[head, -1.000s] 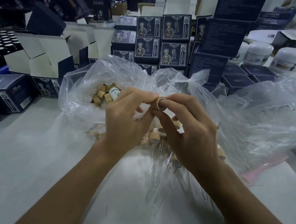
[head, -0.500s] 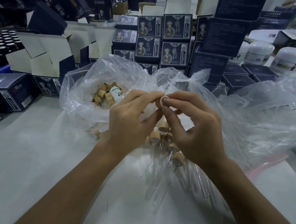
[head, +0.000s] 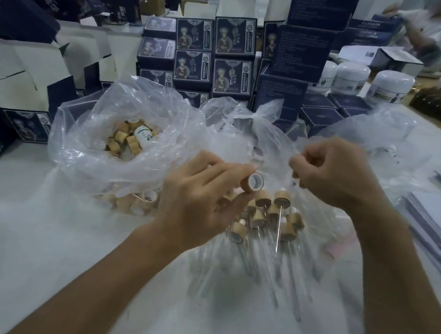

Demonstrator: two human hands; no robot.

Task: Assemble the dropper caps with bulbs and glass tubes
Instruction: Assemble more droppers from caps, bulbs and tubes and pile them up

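Clear plastic bag (head: 86,136) at left, holding loose wooden caps (head: 124,140) and one white bottle (head: 143,137). Left hand (head: 199,205), centre: cap (head: 254,182) pinched between thumb and fingertips, open end toward camera, above a heap of assembled droppers (head: 268,215) lying on plastic. Right hand (head: 333,173), apart from the cap: fingers curled tight; contents cannot be told.

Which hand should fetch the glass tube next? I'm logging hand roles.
Probably the right hand: it has no cap in it, beside the glass tubes, while the left hand pinches the cap.
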